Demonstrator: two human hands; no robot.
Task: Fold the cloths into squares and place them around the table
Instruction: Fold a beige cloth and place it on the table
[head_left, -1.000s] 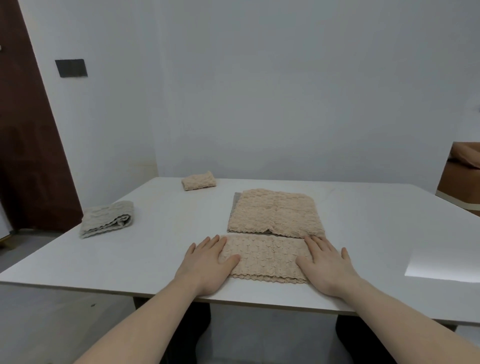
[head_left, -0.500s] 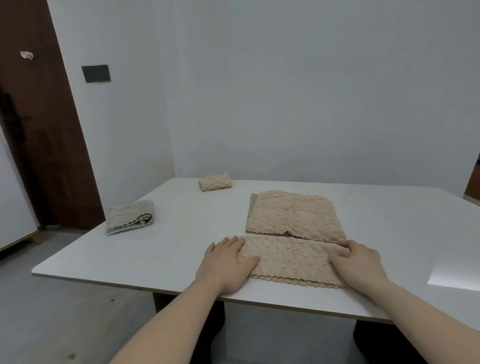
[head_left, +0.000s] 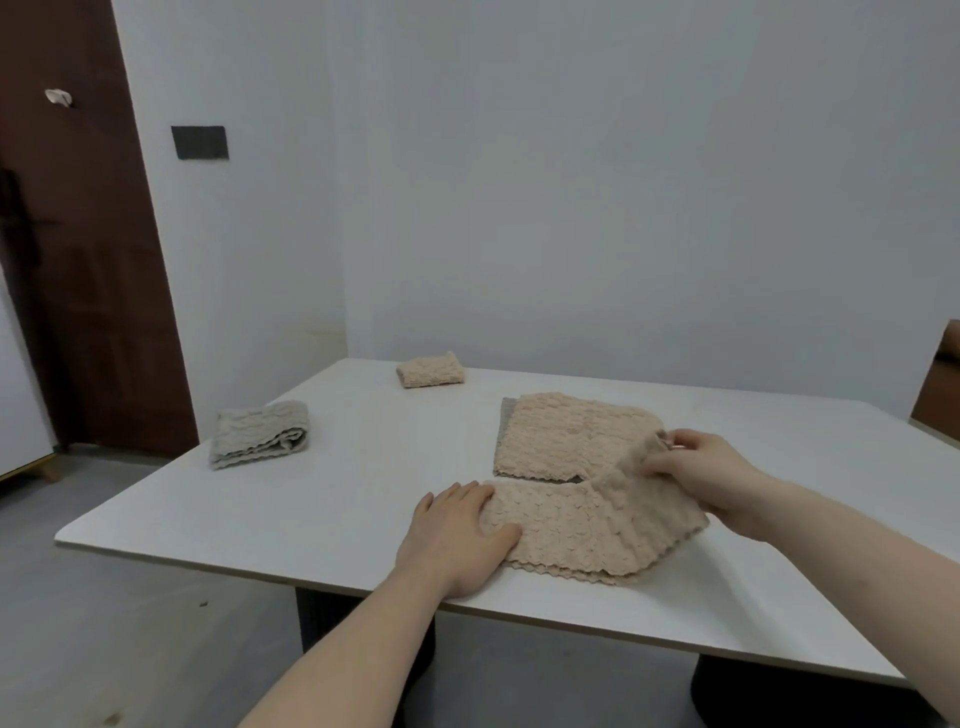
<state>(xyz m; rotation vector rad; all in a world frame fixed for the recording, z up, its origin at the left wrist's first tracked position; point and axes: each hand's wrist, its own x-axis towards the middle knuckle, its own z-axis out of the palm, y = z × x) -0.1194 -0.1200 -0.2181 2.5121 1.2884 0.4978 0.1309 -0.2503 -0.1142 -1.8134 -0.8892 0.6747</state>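
— Two hands busy?
— Yes; my left hand (head_left: 457, 535) lies flat, fingers straight, pressing the near tan cloth (head_left: 582, 525) on the table (head_left: 311, 499); my right hand (head_left: 701, 473) pinches its right end, lifted.
— And farther?
— More tan cloth (head_left: 566, 434) lies just behind; a folded grey cloth (head_left: 260, 434) left; a small folded tan cloth (head_left: 430, 370) far back.
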